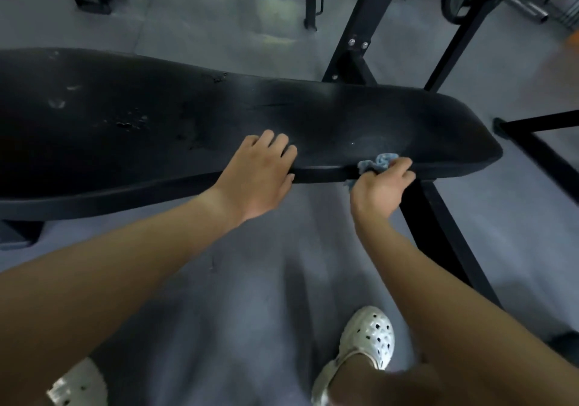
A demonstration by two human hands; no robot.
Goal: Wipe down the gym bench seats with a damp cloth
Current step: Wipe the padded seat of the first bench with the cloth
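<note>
Vinyl, black and faintly glossy, covers the long seat pad [156, 108], which runs left to right with a rounded right end; scuffs and small flakes mark its left half. The left grip [260, 173] rests on the pad's near edge, its fingers relaxed and close together on top and the thumb along the side. Just to its right, the right grip [382, 189] is curled round a crumpled pale-blue cloth [377, 162], a soft, wrinkled wad pressed against the near edge close to the right end. Square black steel frame [354, 23] rises on the far side. Below lies a matte grey floor [219, 280], with a white perforated clog [369, 333] near.
</note>
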